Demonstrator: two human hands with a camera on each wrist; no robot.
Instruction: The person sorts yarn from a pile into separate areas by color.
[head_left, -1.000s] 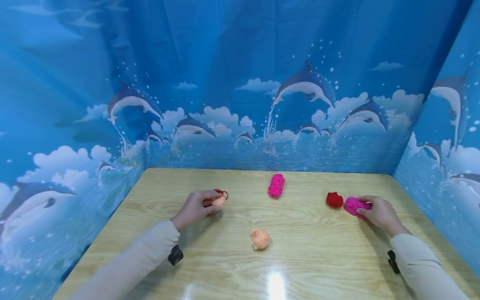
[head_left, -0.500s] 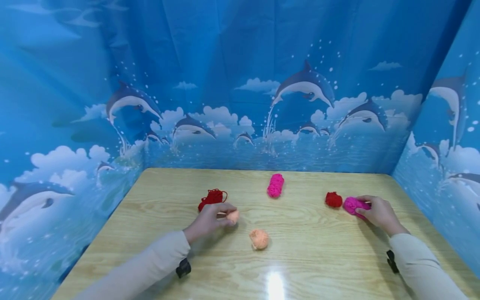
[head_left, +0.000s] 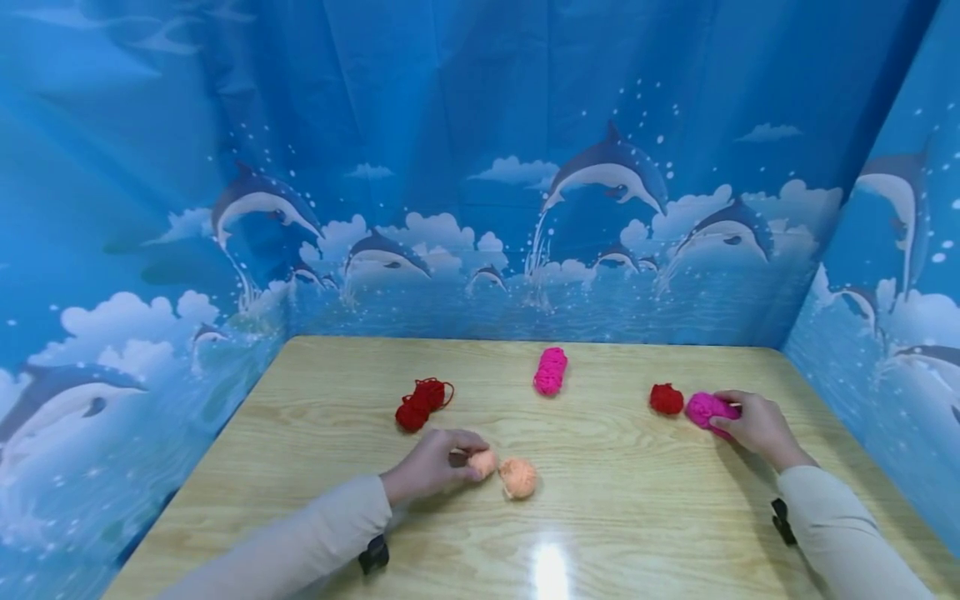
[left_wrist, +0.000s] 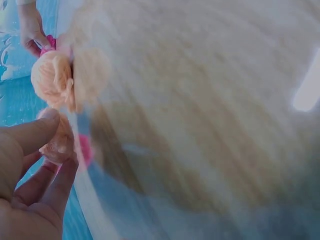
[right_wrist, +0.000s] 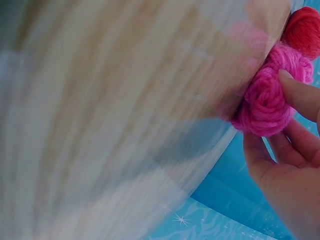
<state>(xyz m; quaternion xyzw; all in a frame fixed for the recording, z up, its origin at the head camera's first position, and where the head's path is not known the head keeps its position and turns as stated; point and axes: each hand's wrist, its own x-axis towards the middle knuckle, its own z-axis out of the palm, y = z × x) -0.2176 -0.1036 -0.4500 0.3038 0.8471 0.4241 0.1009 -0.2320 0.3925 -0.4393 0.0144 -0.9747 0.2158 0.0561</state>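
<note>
My left hand (head_left: 437,462) pinches a small peach yarn ball (left_wrist: 60,140) between thumb and fingers, low over the table at the middle. Just right of it lies a larger peach yarn ball (head_left: 519,478), very close to the held one. At the right side, my right hand (head_left: 761,425) grips a magenta yarn skein (right_wrist: 267,97), thumb on one side and fingers on the other. A red yarn ball (head_left: 666,399) lies right beside the skein's left end.
Left of centre lies a dark red yarn bundle (head_left: 422,404) with a loose loop. A second magenta skein (head_left: 551,372) lies toward the back of the wooden table (head_left: 600,533). A blue dolphin-print curtain (head_left: 450,167) borders the back and sides.
My left hand has carried the small peach ball rightward and nearer, away from the dark red bundle, to beside the larger peach ball. My right hand keeps its grip in place.
</note>
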